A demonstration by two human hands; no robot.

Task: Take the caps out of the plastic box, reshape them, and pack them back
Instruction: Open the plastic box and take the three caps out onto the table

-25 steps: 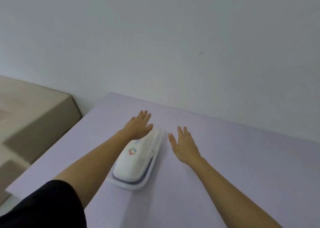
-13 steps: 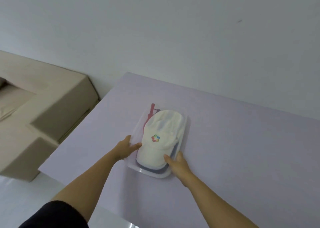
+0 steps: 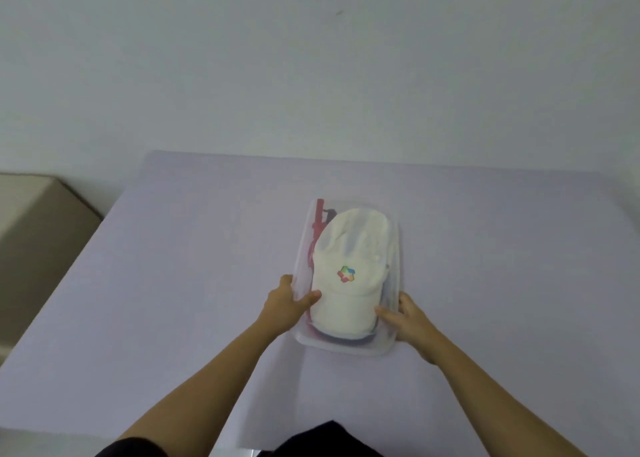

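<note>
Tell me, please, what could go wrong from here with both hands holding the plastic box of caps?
1. The white cap seems heaped above the rim of the plastic box; tilting could spill it.
2. The left hand and right hand grip only its near end, so a lift may tip the far end down.

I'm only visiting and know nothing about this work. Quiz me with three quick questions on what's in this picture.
1. True or false: the plastic box is empty.
2. The left hand and right hand hold: A) the box's side walls, B) a lid, C) nothing.
3. Fill in: the top cap is ___ with a colourful logo.
Key: 1 false; 2 A; 3 white.
</note>
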